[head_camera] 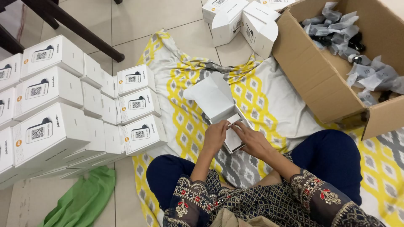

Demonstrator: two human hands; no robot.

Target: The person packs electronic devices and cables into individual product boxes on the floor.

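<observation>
Left hand (215,135) and right hand (251,138) are both closed in a light pinch on the inner flap of the open white carton (219,107), which rests on the patterned sheet (273,105) before the knees. The thin card appears light and easily creased; support at folded edges is advisable.

Matt white cardboard box (219,105), brown corrugated carton (320,80), patterned cloth sheet (269,101), smooth floor tiles (147,17)
</observation>
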